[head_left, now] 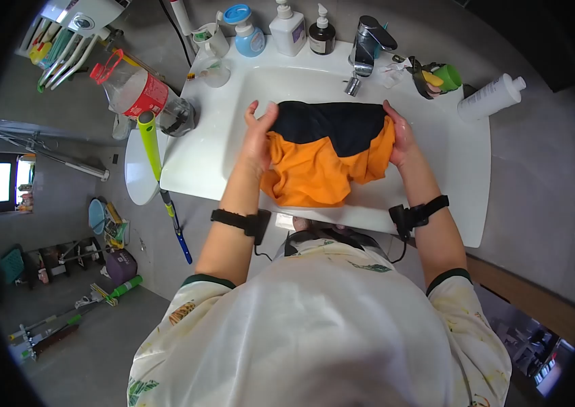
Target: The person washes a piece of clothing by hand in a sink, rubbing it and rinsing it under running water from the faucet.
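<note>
An orange and black garment hangs bunched over the basin of a white sink. My left hand grips its left edge, thumb and fingers pinched into the cloth near the black part. My right hand holds the right edge at the same height. The cloth is stretched between both hands, with the orange part drooping toward the sink's front rim. Black straps circle both of my wrists.
A chrome tap stands at the sink's back, beside soap bottles and a blue bottle. A white bottle lies at the right. A plastic bottle and green-handled brush sit at the left.
</note>
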Tool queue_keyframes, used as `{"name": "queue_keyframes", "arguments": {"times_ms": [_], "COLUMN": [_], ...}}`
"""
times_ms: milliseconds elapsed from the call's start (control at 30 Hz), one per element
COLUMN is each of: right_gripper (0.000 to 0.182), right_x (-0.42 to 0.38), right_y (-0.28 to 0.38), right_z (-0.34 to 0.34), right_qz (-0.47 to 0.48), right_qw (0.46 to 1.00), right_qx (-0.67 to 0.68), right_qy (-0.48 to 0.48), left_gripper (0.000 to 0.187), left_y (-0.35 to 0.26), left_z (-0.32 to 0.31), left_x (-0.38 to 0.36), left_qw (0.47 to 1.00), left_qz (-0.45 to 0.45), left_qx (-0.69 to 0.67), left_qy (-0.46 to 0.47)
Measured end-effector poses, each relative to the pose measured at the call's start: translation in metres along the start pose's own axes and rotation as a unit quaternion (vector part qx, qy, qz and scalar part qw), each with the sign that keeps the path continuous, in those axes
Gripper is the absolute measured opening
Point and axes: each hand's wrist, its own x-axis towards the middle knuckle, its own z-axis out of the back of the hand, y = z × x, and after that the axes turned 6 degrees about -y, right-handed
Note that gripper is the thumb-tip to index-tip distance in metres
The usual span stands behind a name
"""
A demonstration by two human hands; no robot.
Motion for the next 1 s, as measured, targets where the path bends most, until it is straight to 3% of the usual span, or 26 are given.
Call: {"name": "queue_keyframes", "arguments": {"times_ms": [33, 67, 100, 133, 200, 233, 300, 333, 367, 433, 500, 533, 567, 600, 633, 700, 767, 800, 833, 867, 900, 933, 1000], "right_gripper": [0.043, 0.043, 0.044, 0.044, 0.044, 0.044, 0.044, 0.044, 0.047, 0.05, 0.058, 0.058, 0.06, 0.065, 0.064, 0.064, 0.059, 0.042, 0.042, 0.033, 0.024, 0.024, 0.018], "right_x": [-0.004, -0.008, -0.011, -0.01, -0.006, -0.008, -0.013, -0.007, 0.007, 0.003, -0.007, -0.014, -0.022, -0.029, -0.024, -0.027, -0.045, -0.032, -0.031, -0.031, -0.034, -0.04, -0.056], "right_y": [-0.002, -0.003, -0.004, -0.003, -0.002, -0.002, 0.003, 0.01, 0.019, 0.02, 0.018, 0.006, -0.016, -0.033, -0.054, -0.073, -0.069, -0.066, -0.066, -0.063, -0.061, -0.064, -0.088], "right_z": [-0.005, -0.016, -0.022, -0.021, -0.021, -0.02, -0.017, 0.001, 0.032, 0.043, 0.045, 0.036, 0.023, 0.013, 0.023, 0.028, 0.011, 0.022, 0.017, 0.012, 0.006, -0.006, -0.045], "right_qz": [0.002, -0.008, -0.02, -0.02, -0.05, -0.05, -0.037, -0.035, -0.007, 0.023, 0.084, 0.085, 0.184, 0.281, 0.405, 0.497, 0.21, 0.186, 0.185, 0.288, 0.387, 0.387, 0.587], "right_qw": [1.0, 0.999, 0.998, 0.998, 0.988, 0.988, 0.981, 0.982, 0.986, 0.989, 0.989, 0.989, 0.976, 0.949, 0.851, 0.683, 0.871, 0.887, 0.889, 0.843, 0.785, 0.786, 0.597], "right_qx": [0.002, 0.025, 0.047, 0.046, 0.078, 0.076, 0.095, 0.094, 0.076, 0.061, 0.056, 0.056, -0.01, -0.075, -0.312, -0.523, -0.437, -0.403, -0.401, -0.429, -0.451, -0.45, -0.538], "right_qy": [0.0, 0.019, 0.038, 0.038, 0.123, 0.123, 0.164, 0.162, 0.149, 0.132, -0.107, -0.107, -0.115, -0.121, -0.121, -0.117, -0.074, -0.129, -0.125, -0.149, -0.174, -0.175, -0.095], "left_gripper": [0.114, 0.108, 0.103, 0.103, 0.1, 0.1, 0.082, 0.065, 0.065, 0.052, 0.045, 0.043, 0.041, 0.036, 0.036, 0.027, 0.028, 0.033, 0.038, 0.052, 0.052, 0.055, 0.063], "left_y": [0.03, 0.042, 0.055, 0.056, 0.05, 0.05, 0.048, 0.056, 0.053, 0.045, 0.038, 0.037, 0.034, 0.03, 0.031, 0.04, 0.045, 0.044, 0.044, 0.054, 0.047, 0.033, 0.043], "left_z": [0.017, 0.01, -0.002, -0.01, -0.02, -0.02, -0.021, -0.013, -0.009, -0.001, -0.003, -0.007, -0.011, -0.016, -0.016, -0.012, -0.004, 0.003, 0.009, 0.015, 0.008, -0.006, -0.019], "left_x": [0.024, 0.016, 0.004, -0.004, -0.015, -0.015, -0.011, -0.002, 0.003, 0.005, 0.006, 0.004, 0.001, -0.006, -0.004, 0.005, 0.019, 0.024, 0.028, 0.036, 0.025, 0.004, -0.001], "left_qw": [0.992, 0.944, 0.849, 0.849, 0.701, 0.702, 0.726, 0.69, 0.69, 0.753, 0.73, 0.895, 0.958, 0.964, 0.963, 0.963, 0.954, 0.941, 0.925, 0.929, 0.93, 0.921, 0.906], "left_qz": [-0.039, -0.189, -0.329, -0.33, -0.372, -0.373, -0.268, -0.32, -0.322, -0.325, -0.369, -0.162, 0.064, 0.108, 0.108, 0.174, 0.204, 0.24, 0.274, 0.272, 0.272, 0.273, 0.267], "left_qx": [0.116, 0.272, 0.414, 0.413, 0.602, 0.601, 0.623, 0.632, 0.631, 0.54, 0.542, 0.336, 0.092, 0.0, 0.001, -0.137, -0.153, -0.192, -0.229, -0.235, -0.233, -0.255, -0.281], "left_qy": [0.013, 0.008, 0.0, 0.0, 0.083, 0.082, 0.115, 0.145, 0.148, 0.189, 0.193, 0.243, 0.265, 0.245, 0.245, 0.156, 0.157, 0.144, 0.13, 0.084, 0.083, 0.112, 0.172]}}
